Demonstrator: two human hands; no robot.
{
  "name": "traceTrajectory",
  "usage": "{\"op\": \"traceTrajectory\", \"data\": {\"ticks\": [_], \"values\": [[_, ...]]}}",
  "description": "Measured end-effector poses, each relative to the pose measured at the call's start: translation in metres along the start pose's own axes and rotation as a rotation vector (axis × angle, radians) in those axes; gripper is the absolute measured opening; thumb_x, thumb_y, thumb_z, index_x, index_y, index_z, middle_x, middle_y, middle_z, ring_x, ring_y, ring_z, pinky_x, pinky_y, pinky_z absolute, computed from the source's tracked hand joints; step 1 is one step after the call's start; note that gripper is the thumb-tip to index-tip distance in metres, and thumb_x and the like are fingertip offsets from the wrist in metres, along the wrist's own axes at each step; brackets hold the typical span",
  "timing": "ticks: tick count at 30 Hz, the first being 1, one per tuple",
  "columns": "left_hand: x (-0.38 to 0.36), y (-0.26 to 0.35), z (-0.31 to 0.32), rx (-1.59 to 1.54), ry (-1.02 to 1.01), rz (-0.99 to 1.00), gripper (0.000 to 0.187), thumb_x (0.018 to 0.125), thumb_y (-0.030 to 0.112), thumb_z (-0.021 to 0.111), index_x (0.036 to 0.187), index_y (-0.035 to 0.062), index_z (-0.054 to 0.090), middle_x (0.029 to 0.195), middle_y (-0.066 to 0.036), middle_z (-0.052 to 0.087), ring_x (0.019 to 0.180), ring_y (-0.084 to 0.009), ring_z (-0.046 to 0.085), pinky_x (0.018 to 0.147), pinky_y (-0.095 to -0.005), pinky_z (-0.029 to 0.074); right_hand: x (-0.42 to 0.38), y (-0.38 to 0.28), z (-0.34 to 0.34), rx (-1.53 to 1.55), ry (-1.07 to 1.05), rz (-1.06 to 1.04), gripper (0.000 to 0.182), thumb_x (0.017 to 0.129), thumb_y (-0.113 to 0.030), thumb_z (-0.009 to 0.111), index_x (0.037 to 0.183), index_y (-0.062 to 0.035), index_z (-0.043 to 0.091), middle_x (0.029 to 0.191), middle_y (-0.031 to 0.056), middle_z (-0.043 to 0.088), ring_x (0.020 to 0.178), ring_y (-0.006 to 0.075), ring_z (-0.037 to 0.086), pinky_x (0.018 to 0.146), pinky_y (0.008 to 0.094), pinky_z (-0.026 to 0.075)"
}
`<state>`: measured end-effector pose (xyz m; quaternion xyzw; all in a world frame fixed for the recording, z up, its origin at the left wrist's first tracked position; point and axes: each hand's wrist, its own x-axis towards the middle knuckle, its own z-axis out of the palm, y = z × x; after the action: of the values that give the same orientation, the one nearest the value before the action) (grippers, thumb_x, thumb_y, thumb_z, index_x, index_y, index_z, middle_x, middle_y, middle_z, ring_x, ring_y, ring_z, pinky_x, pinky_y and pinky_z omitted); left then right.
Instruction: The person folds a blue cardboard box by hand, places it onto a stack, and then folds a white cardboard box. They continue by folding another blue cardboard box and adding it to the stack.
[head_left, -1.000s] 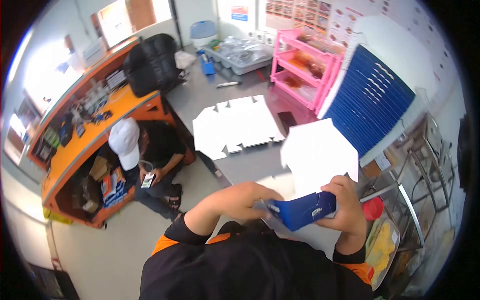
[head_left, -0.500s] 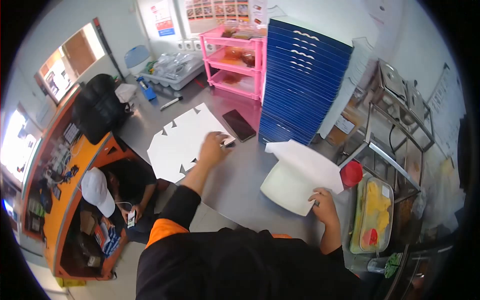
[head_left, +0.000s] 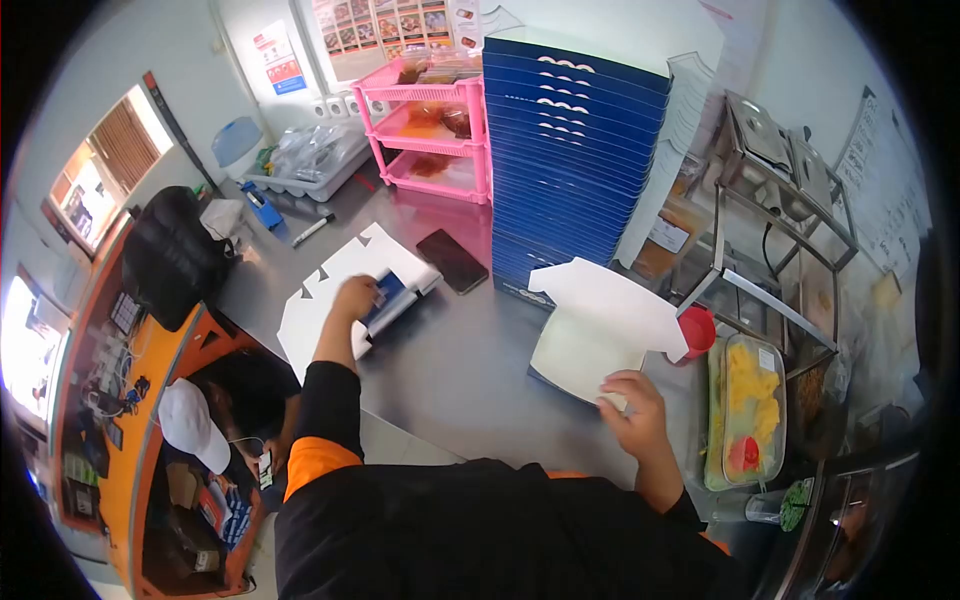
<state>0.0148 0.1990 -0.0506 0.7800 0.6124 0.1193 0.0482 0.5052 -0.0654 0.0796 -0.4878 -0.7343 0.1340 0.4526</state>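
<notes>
On the left of the steel table lies a flat white cardboard box blank [head_left: 312,312] with notched edges. Its near right flap is folded up and shows a blue outer side. My left hand [head_left: 355,300] is closed on this flap. To the right stands a folded cardboard box [head_left: 580,358], white inside, its lid [head_left: 615,310] tilted up at the back. My right hand [head_left: 637,415] is beside the box's front right corner, thumb and fingers apart; contact with the corner is hard to tell.
A tall stack of blue boxes [head_left: 575,150] rises behind. A phone [head_left: 452,262], marker [head_left: 313,230] and pink rack [head_left: 425,140] stand at the back. Right are a red cup [head_left: 697,330] and a container of yellow food [head_left: 750,400]. A person in a white cap [head_left: 192,420] sits left.
My left hand has moved left and folded up a flap of the blank, showing blue. My right hand has let go of the right-hand box's edge, and its fingers have spread.
</notes>
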Motion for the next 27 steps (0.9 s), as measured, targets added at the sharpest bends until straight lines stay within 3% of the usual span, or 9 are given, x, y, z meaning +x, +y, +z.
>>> {"op": "traceTrajectory", "data": {"ticks": [1,3,4,6,8,12,19,24,27], "values": [[-0.013,0.037,-0.049,-0.231,0.161,-0.314,0.022,0.076,0.021,0.05,0.09,0.0077,0.062,0.086,-0.015,0.063,0.081,-0.0335,0.059,0.073,-0.0406,0.045,0.007,-0.008,0.002,0.045,-0.048,-0.041,0.019,0.068,-0.006,0.065,0.086,-0.0049,0.061,0.09,0.0105,0.058,0.084,0.0269,0.057,0.074,0.0328,0.045],[-0.027,0.064,-0.108,-0.216,0.638,-0.472,0.023,0.081,0.022,0.048,0.093,0.006,0.059,0.087,-0.017,0.062,0.082,-0.0356,0.058,0.07,-0.042,0.045,0.02,-0.022,0.007,0.108,-0.12,-0.126,0.019,0.068,-0.007,0.067,0.085,-0.0054,0.061,0.09,0.0096,0.058,0.083,0.0263,0.057,0.073,0.0327,0.046],[-0.038,0.084,-0.144,-0.202,0.736,-0.449,0.021,0.084,0.02,0.048,0.094,0.0041,0.057,0.081,-0.014,0.063,0.076,-0.0287,0.061,0.066,-0.0369,0.046,0.029,-0.029,0.009,0.125,-0.142,-0.171,0.019,0.068,-0.008,0.067,0.085,-0.0055,0.061,0.09,0.0093,0.058,0.083,0.0264,0.057,0.073,0.0329,0.046],[-0.051,0.097,-0.178,-0.901,0.696,-0.357,0.02,0.087,0.016,0.047,0.1,0.0031,0.055,0.08,-0.007,0.062,0.073,-0.0173,0.06,0.065,-0.0298,0.046,0.045,-0.042,0.019,0.169,-0.182,-0.299,0.02,0.068,-0.01,0.068,0.086,-0.0062,0.06,0.091,0.0087,0.057,0.084,0.0264,0.056,0.073,0.0337,0.046],[-0.079,0.152,-0.209,-1.259,0.521,-0.221,0.018,0.087,0.009,0.046,0.102,0.002,0.053,0.084,-0.003,0.06,0.074,-0.0093,0.056,0.067,-0.0244,0.045,0.065,-0.064,0.034,0.214,-0.185,-0.479,0.019,0.068,-0.013,0.069,0.084,-0.0074,0.06,0.09,0.0077,0.056,0.084,0.0258,0.055,0.073,0.0342,0.045],[-0.137,0.256,-0.213,-1.708,0.231,-0.049,0.031,0.082,0.017,0.054,0.107,-0.002,0.051,0.091,-0.008,0.06,0.078,-0.0161,0.06,0.071,-0.0304,0.05,0.09,-0.102,0.059,0.227,-0.238,-0.699,0.021,0.063,-0.019,0.07,0.077,-0.0099,0.057,0.085,0.006,0.051,0.084,0.0241,0.05,0.073,0.0354,0.04],[-0.158,0.299,-0.195,-1.941,0.431,-0.026,0.036,0.09,0.023,0.042,0.113,-0.0038,0.043,0.102,-0.017,0.057,0.088,-0.0256,0.059,0.078,-0.0367,0.049,0.082,-0.118,0.062,0.064,-0.226,-0.874,0.028,0.056,-0.025,0.074,0.07,-0.0117,0.053,0.09,0.0046,0.049,0.09,0.0251,0.046,0.082,0.0456,0.035],[-0.17,0.314,-0.185,-1.988,0.672,0.052,0.037,0.092,0.02,0.037,0.122,-0.0002,0.035,0.115,-0.016,0.051,0.101,-0.0287,0.054,0.089,-0.0418,0.044,0.089,-0.107,0.087,0.179,0.19,-1.026,0.028,0.059,-0.025,0.076,0.072,-0.011,0.055,0.092,0.0064,0.051,0.096,0.03,0.05,0.087,0.0541,0.041],[-0.18,0.313,-0.169,-2.067,0.596,0.238,0.037,0.088,0.006,0.043,0.124,0.0037,0.035,0.117,-0.013,0.049,0.102,-0.0248,0.054,0.088,-0.0382,0.045,0.093,-0.108,0.08,0.353,0.267,-0.988,0.024,0.061,-0.018,0.075,0.076,-0.0088,0.058,0.093,0.009,0.055,0.099,0.0349,0.051,0.085,0.0524,0.043]]}}
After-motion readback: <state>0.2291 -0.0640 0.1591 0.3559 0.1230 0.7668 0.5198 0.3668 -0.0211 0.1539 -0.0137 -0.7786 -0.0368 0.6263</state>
